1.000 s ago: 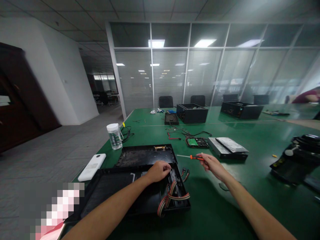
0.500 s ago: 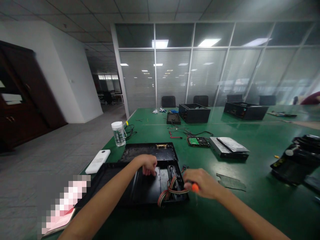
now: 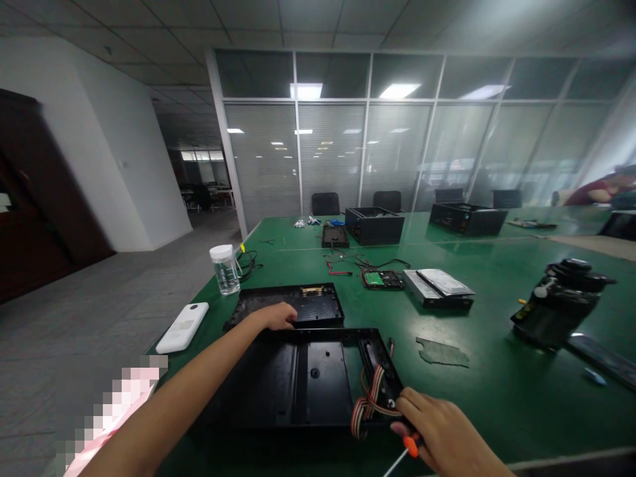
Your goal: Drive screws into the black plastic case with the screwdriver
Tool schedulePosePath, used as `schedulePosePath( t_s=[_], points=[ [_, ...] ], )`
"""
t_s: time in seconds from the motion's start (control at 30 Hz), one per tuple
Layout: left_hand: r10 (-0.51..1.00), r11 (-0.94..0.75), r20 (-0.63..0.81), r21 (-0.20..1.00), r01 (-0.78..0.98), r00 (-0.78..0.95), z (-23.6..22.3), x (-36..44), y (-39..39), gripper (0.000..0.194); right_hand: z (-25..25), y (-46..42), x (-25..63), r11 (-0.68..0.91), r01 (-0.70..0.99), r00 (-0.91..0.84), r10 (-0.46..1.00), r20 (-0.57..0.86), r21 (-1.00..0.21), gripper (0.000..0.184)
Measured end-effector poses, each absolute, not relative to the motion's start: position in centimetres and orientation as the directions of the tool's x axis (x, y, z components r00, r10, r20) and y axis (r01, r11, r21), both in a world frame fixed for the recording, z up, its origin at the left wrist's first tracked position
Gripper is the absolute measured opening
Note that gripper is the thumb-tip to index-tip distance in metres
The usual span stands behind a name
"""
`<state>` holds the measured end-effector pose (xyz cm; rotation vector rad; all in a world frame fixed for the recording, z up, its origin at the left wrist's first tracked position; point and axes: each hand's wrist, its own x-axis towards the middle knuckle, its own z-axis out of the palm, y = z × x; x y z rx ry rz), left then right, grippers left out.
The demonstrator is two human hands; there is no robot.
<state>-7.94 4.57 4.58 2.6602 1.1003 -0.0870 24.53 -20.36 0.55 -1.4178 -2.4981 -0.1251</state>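
A shallow black metal case lies in front of me, its inside facing up. My left hand has its fingers closed over the case's far rim. At the near right corner my right hand touches the case's side with its thumb and fingers. The same hand holds a screwdriver with an orange handle end, its shaft pointing down toward me. A bundle of striped ribbon wires runs over the right end of the case. Just behind lies a second black panel with a brass-coloured strip.
On the left stand a water bottle and a white power-bank-like block. Beyond are a green circuit board, stacked silver drives and black computer cases. A dark jug is at right; a person sits far right.
The black case has shifted right and toward me. My left hand went from its interior to the far rim. My right hand moved down and right with the screwdriver, onto the corner.
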Motion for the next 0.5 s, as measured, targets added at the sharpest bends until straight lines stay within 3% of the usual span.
schedulePosePath(
  t_s=[0.13, 0.37, 0.5],
  points=[
    [0.62, -0.784, 0.032, 0.052, 0.618, 0.784, 6.8, -7.5, 3.3, 0.011, 0.8, -19.4, 23.9, 0.493, 0.868, -0.456, 0.843, 0.284, -0.068, 0.009],
    [0.54, -0.834, 0.064, -0.094, 0.543, 0.839, 14.6, -7.5, -3.1, 0.011, 1.2, -12.2, 22.0, 0.498, 0.866, -0.471, 0.839, 0.274, -0.038, 0.015],
    [0.551, -0.827, 0.038, -0.109, 0.552, 0.833, 16.4, -7.3, -9.2, 0.008, 0.5, -6.6, 20.8, 0.51, 0.859, -0.478, 0.824, 0.305, -0.032, 0.024]
  ],
)
